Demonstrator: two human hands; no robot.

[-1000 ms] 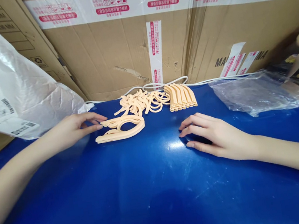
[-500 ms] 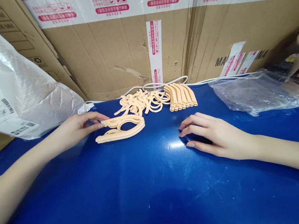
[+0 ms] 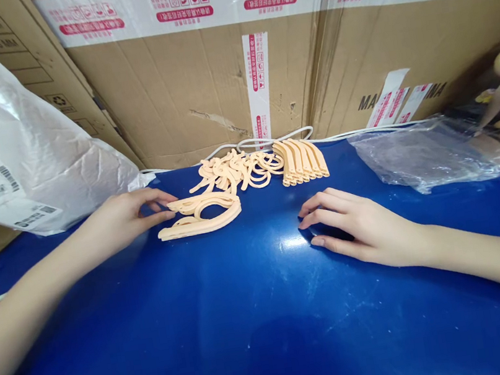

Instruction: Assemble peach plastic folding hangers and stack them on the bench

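Bag (image 3: 31,139): white, upper left. Left hand (image 3: 118,218): left of centre, fingers curved, at the tip of the hanger (image 3: 213,223); pinching or merely touching, cannot tell. Hanger: near centre, flat; a light tip hold should suit. Loose parts (image 3: 232,168): upper centre, heaped. Bars (image 3: 303,159): beside them, rowed. Right hand (image 3: 361,221): right of centre, holding nothing, fingers curled, thumb apart.

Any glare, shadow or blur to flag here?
Head view: a glare patch on the blue table beside the right hand, with a dark shadow under it; head view, left: fine print on the white package looks too soft to read.
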